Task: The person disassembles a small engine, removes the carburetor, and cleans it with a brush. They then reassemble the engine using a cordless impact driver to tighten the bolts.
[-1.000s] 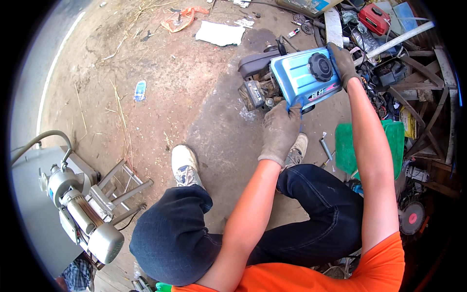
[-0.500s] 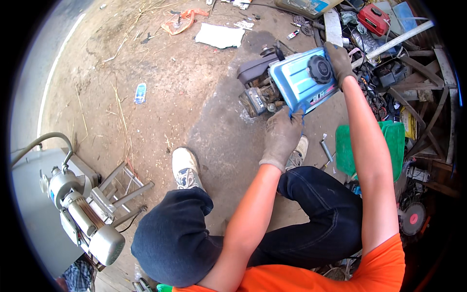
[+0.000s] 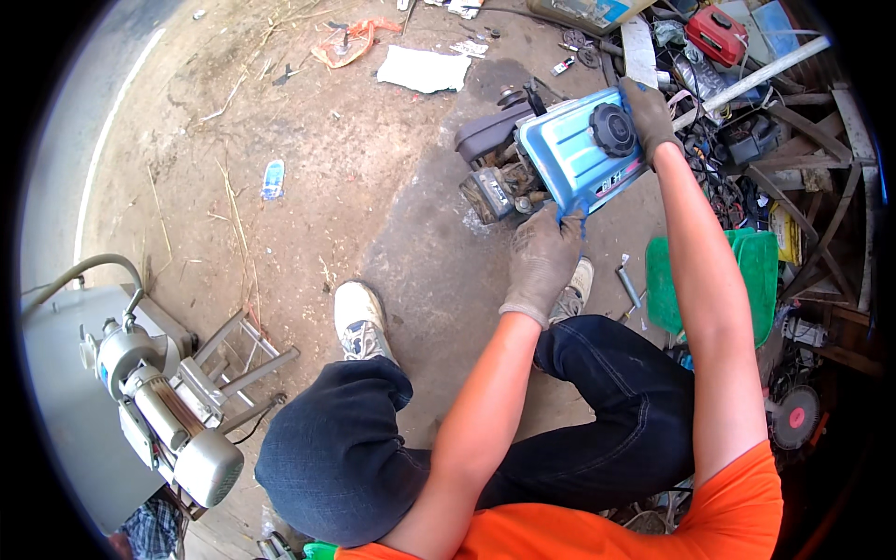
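A small engine with a blue metal fuel tank (image 3: 567, 142) on top stands on the ground beyond my feet. The tank has a black round cap (image 3: 613, 129). My right hand (image 3: 648, 114), in a grey-brown glove, is closed round the tank's right edge. My left hand (image 3: 541, 257), gloved too, has its fingers bent in at the near corner of the tank. Some blue material, its kind unclear, shows at those fingertips. Left of the tank are the engine's dark housing (image 3: 487, 135) and a grimy metal block (image 3: 487, 194). The tank hides the rest.
A grey motor-driven machine (image 3: 159, 392) on a metal stand is at the left. To the right lie a green plastic container (image 3: 665, 280), a metal tube (image 3: 628, 286) and a heap of scrap with a red case (image 3: 717, 37). A white sheet (image 3: 423, 70) lies beyond the engine.
The view has shifted very slightly. Both hands stay at the same places on the tank, and the engine stands as before.
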Available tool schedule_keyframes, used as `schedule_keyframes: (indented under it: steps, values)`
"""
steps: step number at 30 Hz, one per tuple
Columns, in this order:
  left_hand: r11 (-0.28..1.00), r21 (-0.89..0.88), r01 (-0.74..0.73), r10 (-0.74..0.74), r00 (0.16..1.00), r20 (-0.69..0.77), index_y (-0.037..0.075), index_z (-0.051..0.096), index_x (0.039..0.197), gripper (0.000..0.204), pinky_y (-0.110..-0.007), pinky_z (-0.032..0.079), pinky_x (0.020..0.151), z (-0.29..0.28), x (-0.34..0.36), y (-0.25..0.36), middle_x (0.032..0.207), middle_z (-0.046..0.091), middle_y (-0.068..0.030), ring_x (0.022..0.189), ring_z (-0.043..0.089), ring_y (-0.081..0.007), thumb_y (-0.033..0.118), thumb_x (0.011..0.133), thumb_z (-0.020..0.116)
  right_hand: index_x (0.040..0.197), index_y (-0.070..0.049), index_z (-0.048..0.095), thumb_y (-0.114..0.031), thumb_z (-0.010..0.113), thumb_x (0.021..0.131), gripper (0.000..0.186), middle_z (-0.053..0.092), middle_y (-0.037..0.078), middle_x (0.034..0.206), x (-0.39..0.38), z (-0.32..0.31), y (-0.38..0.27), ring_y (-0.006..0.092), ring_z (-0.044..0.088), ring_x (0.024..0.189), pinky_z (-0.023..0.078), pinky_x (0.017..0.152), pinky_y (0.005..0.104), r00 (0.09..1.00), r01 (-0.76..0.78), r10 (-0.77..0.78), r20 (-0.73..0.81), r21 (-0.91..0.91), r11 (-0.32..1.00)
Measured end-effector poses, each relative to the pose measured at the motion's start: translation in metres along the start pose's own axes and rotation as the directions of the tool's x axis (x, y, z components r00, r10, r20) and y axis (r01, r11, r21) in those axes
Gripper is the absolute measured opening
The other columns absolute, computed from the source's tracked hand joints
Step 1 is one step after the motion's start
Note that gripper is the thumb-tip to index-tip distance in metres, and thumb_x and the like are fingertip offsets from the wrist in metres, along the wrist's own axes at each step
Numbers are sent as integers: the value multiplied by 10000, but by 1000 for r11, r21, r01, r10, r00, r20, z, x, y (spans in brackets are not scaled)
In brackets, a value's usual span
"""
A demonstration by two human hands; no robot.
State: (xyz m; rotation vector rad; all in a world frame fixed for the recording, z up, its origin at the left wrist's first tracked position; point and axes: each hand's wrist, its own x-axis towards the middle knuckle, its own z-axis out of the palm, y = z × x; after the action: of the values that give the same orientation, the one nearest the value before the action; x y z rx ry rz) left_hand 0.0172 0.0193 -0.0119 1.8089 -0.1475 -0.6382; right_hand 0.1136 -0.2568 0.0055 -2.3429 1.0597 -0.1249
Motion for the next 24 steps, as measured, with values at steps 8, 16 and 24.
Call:
schedule_keyframes:
  steps: [8,16,24]
  values:
    - [998,19,58,-51,961,-271,-17,678,1089,425,-425,519,838,-72,31,33,983,713,-223,935,688,-337,380,966,594,1125,-57,624,-212,513,905,291,656,276,1093,-25,-3,-8,460,619,1080,494,897,504,917,382,-395,50,-390,838]
    - [687,570,-451,444,881,163,22,654,1213,488,-337,533,843,-66,87,59,1042,725,-137,911,695,-205,392,897,689,1109,-35,638,-119,483,941,243,681,250,1090,14,15,9,363,683,1047,557,872,443,757,513,-651,52,-664,543]
    - [369,794,-483,180,876,448,-11,371,1463,947,-426,398,1112,-52,63,118,1480,434,-276,1378,449,-350,455,733,753,1068,-53,674,-133,454,961,257,701,225,1051,19,15,11,368,680,1053,545,900,446,735,530,-671,95,-698,481]
